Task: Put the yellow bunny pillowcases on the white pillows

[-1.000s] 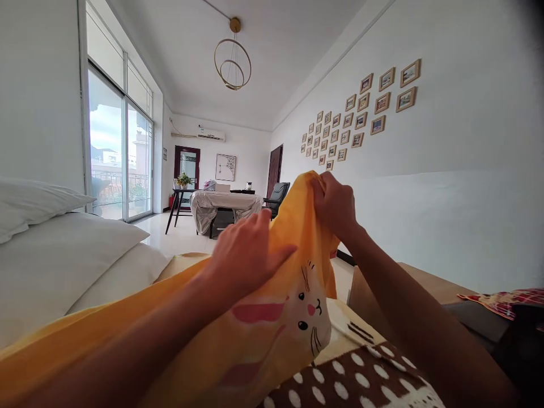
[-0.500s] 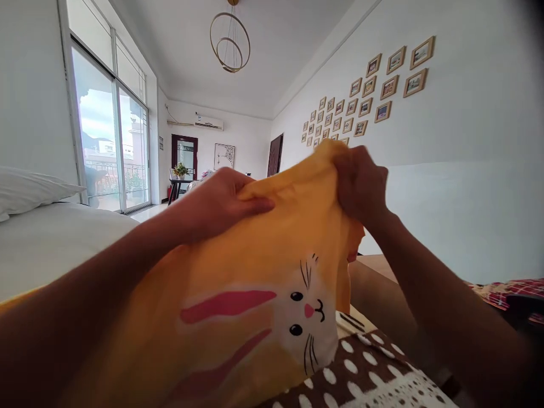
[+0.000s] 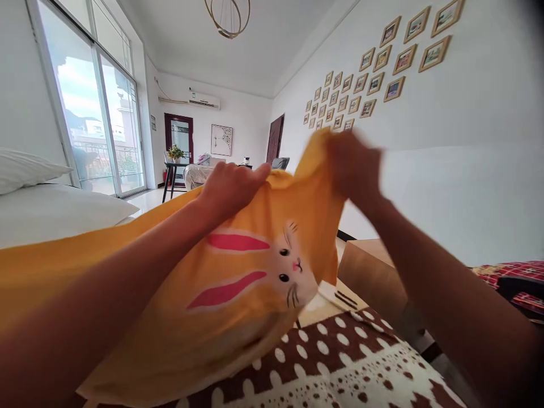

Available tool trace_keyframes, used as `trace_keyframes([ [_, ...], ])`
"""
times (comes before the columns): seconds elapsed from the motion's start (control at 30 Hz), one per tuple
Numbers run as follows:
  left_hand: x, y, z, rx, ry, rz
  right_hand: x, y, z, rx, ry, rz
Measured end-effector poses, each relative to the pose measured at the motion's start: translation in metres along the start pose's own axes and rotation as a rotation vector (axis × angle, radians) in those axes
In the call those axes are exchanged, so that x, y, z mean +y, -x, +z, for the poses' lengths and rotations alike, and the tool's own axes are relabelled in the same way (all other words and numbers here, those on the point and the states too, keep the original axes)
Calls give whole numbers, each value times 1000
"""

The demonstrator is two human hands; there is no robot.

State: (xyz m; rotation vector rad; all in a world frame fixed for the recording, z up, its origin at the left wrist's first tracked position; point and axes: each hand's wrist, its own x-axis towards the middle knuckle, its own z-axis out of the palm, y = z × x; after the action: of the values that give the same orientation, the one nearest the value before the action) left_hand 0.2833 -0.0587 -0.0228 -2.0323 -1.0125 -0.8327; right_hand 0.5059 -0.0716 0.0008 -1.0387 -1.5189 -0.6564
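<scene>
Both hands' grip, soft yellow rabbit-print cloth (image 3: pixel 238 283)

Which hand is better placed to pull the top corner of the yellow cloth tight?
Probably the right hand: it grips the yellow cloth at its raised corner. The left hand holds the top edge further in.

Yellow cloth (image 3: pixel 178 306) with pink-eared white rabbit; brown white-dotted blanket (image 3: pixel 340 362).
</scene>
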Motion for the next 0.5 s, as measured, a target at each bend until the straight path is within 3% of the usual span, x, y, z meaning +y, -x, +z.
trace_keyframes([
  [0.07, -6, 4, 1, 20, 22, -32, 9, 3, -6, 137, 68, 5],
  [0.2, -15, 6, 6, -38, 120, 3, 12, 12, -13, 16, 137, 1],
  [0.3, -10, 16, 8, -83, 326, -15, 12, 10, -14, 147, 195, 16],
  [0.4, 4, 42, -4, -140, 520, -82, 16, 5, -18, 102, 223, 19],
  [0.5, 12, 78, -21, -293, 543, -101, 25, 3, -24, 65, 216, 32],
])
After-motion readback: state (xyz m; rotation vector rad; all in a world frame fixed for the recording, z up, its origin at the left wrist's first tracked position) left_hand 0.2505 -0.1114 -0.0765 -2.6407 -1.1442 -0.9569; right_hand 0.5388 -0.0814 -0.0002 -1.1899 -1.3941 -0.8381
